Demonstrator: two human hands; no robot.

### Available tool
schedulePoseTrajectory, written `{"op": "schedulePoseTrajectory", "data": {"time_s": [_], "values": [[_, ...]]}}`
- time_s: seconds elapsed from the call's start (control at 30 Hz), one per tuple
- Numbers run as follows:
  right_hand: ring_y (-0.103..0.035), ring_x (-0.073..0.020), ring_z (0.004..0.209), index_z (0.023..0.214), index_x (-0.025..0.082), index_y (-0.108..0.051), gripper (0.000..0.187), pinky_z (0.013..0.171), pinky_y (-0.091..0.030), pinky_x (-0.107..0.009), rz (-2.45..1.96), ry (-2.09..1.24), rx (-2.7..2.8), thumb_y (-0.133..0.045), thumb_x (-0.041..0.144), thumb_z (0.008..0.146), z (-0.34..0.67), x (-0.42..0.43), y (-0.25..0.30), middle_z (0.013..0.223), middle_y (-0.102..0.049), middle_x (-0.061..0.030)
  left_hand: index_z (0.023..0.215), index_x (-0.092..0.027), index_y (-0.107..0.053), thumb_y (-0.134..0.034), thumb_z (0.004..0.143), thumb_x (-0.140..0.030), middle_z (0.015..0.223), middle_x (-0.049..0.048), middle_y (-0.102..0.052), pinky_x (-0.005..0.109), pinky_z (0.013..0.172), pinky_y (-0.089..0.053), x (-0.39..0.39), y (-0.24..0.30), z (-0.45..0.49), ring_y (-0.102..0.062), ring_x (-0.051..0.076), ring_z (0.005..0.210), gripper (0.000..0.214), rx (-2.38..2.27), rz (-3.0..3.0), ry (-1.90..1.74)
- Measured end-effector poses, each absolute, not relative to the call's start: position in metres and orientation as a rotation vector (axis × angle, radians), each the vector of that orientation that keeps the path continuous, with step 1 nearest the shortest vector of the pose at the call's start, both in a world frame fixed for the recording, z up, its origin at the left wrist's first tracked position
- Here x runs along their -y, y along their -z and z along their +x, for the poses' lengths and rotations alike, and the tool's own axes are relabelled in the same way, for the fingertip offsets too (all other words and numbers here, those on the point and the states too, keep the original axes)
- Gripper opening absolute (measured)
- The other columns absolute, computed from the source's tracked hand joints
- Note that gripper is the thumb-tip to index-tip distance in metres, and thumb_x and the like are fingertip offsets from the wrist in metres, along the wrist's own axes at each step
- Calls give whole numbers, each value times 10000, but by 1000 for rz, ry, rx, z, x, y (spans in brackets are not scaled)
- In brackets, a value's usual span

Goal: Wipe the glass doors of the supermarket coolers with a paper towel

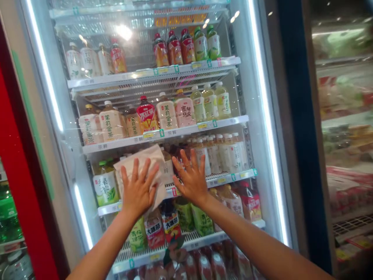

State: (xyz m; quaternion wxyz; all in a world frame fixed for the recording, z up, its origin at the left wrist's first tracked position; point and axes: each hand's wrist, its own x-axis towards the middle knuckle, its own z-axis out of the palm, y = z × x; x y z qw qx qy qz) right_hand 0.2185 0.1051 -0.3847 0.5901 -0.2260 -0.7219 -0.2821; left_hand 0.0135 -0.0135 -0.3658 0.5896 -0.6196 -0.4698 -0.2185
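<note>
My left hand [138, 188] lies flat with fingers spread, pressing a pale, squarish cloth [159, 157] against the glass door [140, 50] of a lit drinks cooler. The cloth shows above and to the right of my fingers; whether it is fabric or thick paper I cannot tell. To the right, my right hand [191, 177] is also open, palm toward the glass, its fingers apart and nothing in it. Behind both hands, on the far side of the glass, stand bottled drinks [167, 112] on white shelves [166, 133].
Bright light strips [266, 116] run down both sides of the cooler. At the left is a red panel [23, 128], with green bottles [10, 210] beyond it. A dark post [305, 136] stands at the right, beside another stocked shelf unit [346, 167]. Reflections show on the glass.
</note>
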Motion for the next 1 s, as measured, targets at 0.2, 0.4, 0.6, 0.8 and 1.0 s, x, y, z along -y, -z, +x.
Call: {"op": "schedulePoseTrajectory", "data": {"time_s": [0.2,0.4,0.6,0.8,1.0], "values": [[-10,-424,1594,1670,291,-59,827,1209,-60,-801,-480,709,1719,-526,393,995,213,-105,406,1732,-39,-66,1598,-426,-234,-465,951,-568,1672,-145,-271,462,1334,0,69,409,-49,-35,173,1612,701,873,-1629,209],[6,-419,1594,1668,300,-75,819,1218,-48,-786,-494,735,1697,-529,407,995,213,-107,405,1735,-7,-46,1641,-242,-128,-548,951,-385,1710,61,-204,691,1261,102,54,369,-70,39,355,1603,820,1179,-1389,492],[12,-451,1585,1662,345,-103,869,1215,-36,-793,-466,716,1748,-592,511,963,217,-103,409,1735,74,-22,1629,-358,-133,-553,936,-458,1632,-60,-393,534,1322,82,69,445,-56,-40,207,1610,816,1078,-1625,368],[-41,-400,1599,1627,357,-274,790,1250,-62,-742,-357,741,1898,-632,535,946,233,-106,444,1739,-29,-24,1639,-331,-109,-502,980,-357,1725,11,-138,678,1255,134,35,343,-45,94,297,1598,768,1230,-1445,615],[-139,-271,1604,1597,352,-351,613,1300,-71,-629,-443,664,1903,-508,240,1016,243,-111,505,1678,-308,-8,1633,-282,-183,-483,980,-422,1662,-24,-316,589,1297,139,27,453,8,36,244,1605,733,1066,-1666,378]]}}
